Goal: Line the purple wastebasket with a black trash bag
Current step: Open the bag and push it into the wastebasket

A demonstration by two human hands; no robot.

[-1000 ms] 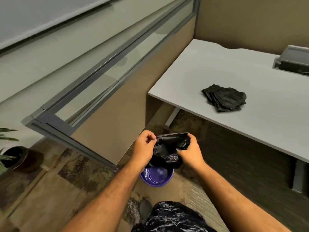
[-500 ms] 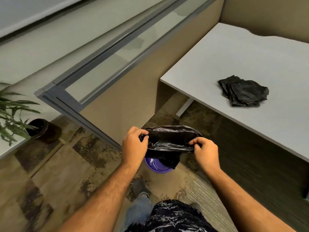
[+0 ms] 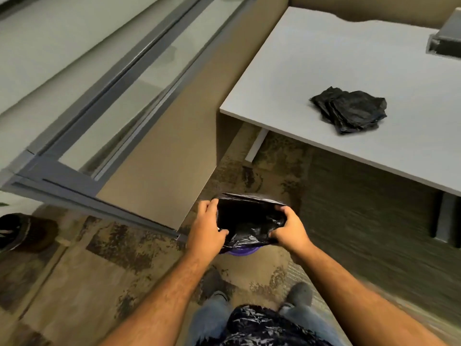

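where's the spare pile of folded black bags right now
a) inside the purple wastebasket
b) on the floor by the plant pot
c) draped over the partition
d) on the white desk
d: the folded black bags lie on the white desk, apart from the trash bag that the left hand and right hand hold open over the purple wastebasket.

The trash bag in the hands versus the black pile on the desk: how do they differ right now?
The trash bag is spread open at its mouth; the black pile lies folded flat. The trash bag is held by the left hand and right hand over the purple wastebasket; the pile rests untouched on the desk. Both are glossy, crinkled black plastic.
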